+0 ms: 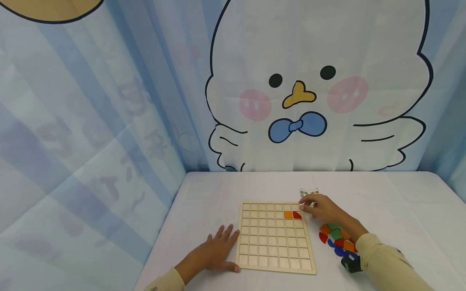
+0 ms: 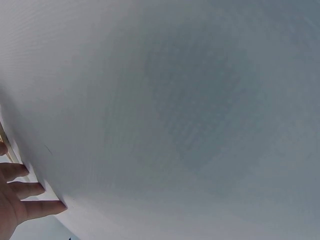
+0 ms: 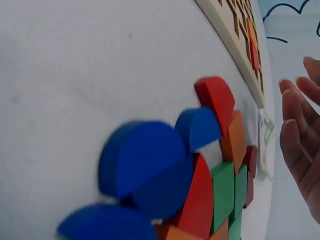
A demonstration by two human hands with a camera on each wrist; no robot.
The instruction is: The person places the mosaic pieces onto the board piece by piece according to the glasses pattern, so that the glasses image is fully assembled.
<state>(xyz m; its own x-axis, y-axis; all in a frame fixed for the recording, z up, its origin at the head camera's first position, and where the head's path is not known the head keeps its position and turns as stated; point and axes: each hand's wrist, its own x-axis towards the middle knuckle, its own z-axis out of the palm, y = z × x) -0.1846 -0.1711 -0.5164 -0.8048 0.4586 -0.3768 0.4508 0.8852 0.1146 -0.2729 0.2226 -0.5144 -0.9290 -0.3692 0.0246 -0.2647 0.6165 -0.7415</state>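
A wooden grid board point(image 1: 273, 271) lies flat on the white table. In its top row, toward the right, sit an orange square point(image 1: 288, 215) and a red quarter-circle piece point(image 1: 296, 215) side by side. My left hand point(image 1: 220, 251) rests on the table with fingers spread, the fingertips at the board's left edge; its fingers also show in the left wrist view. Over the board's top right corner is my right hand point(image 1: 322, 208), close to the red piece. In the right wrist view its fingers point(image 3: 292, 107) are loosely bent, with no piece visible between them.
Right of the board, partly behind my right forearm, lies a pile of red, orange, green and blue blocks point(image 1: 335, 232). Blue rounded blocks point(image 3: 150, 160) stand out in the right wrist view. A small printed card point(image 1: 308, 191) lies behind the board. A dark object point(image 1: 351, 263) is beside my right sleeve.
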